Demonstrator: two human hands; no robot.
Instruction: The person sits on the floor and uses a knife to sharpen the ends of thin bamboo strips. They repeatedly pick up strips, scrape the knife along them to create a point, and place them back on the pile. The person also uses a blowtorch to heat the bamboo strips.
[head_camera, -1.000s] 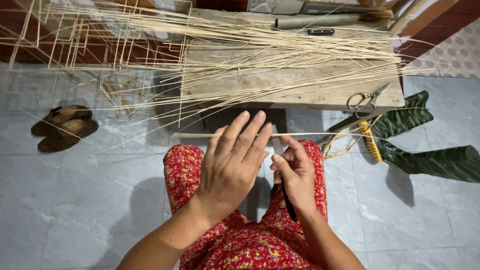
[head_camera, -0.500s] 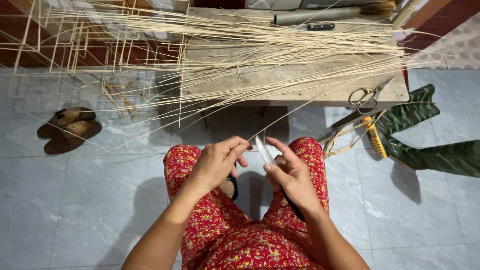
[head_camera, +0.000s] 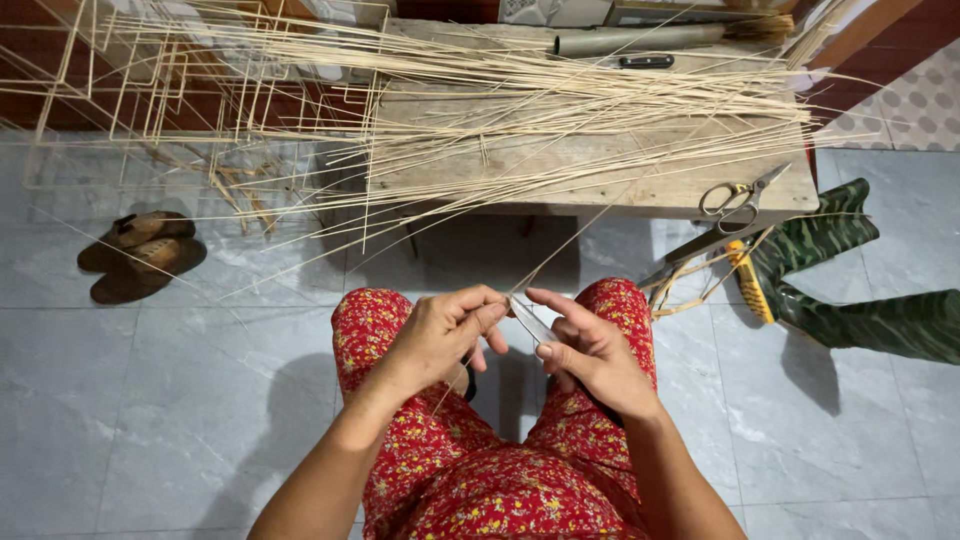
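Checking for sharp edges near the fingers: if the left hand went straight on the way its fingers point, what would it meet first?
Probably the thin metal blade held in the right hand; the left hand points right, its fingertips almost at it, though depth is unclear.

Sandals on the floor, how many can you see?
2, a brown pair lying side by side on the grey tiles at the far left: one sandal nearer the stick frames, the other sandal just below it. None seem hidden.

Pale, matt bamboo strips (head_camera: 560, 110) lie on a rough, weathered wooden bench (head_camera: 600, 175) with shiny metal scissors (head_camera: 735, 200) at centre right, above smooth glossy grey floor tiles (head_camera: 180, 400) and red floral cloth trousers (head_camera: 480, 470).
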